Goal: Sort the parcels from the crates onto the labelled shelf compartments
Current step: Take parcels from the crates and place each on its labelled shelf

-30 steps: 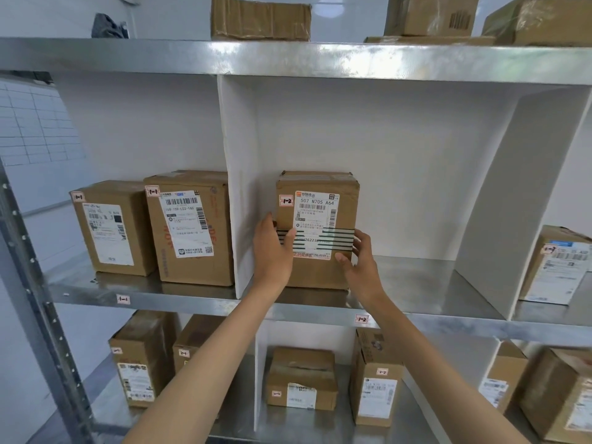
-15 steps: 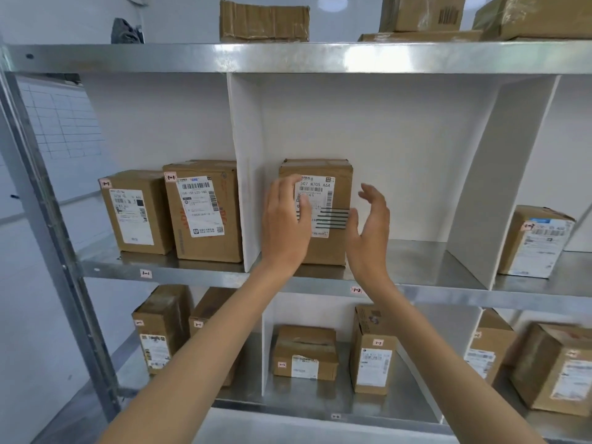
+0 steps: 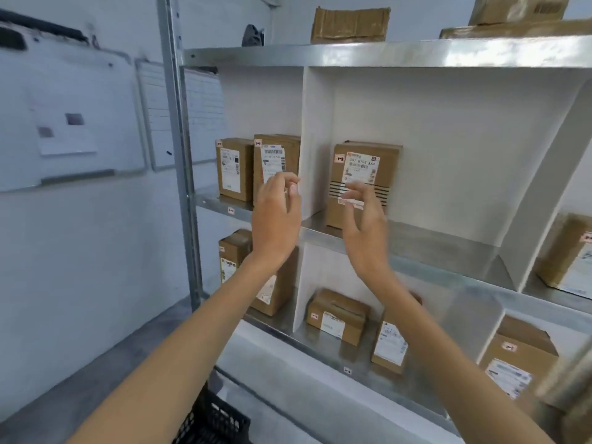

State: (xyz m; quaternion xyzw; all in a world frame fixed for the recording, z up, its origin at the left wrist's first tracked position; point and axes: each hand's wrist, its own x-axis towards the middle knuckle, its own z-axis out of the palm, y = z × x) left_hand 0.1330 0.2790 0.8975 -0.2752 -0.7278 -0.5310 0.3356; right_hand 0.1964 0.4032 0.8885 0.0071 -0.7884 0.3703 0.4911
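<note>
**Desk:** Where does the parcel [image 3: 362, 165] stand?

**Photographer:** Upright on the metal shelf [image 3: 432, 248], at the left end of the middle compartment, just beside the white divider [image 3: 315, 139]. Its label faces out and reads "507 N705 A64".

**Desk:** And the hands?

**Photographer:** Both are raised in front of the shelf and hold nothing. The left hand [image 3: 275, 219] has its fingers loosely curled, level with the divider's front edge. The right hand [image 3: 365, 232] is relaxed, and its blurred fingertips overlap the parcel's lower front; I cannot tell whether they touch it.

**Desk:** What else is in view?

**Photographer:** Two more labelled boxes [image 3: 235, 169] stand upright in the compartment to the left, further cartons [image 3: 336, 318] sit on the shelf below, and a black crate [image 3: 211, 421] shows at the bottom edge. A whiteboard [image 3: 64, 123] hangs on the wall to the left
</note>
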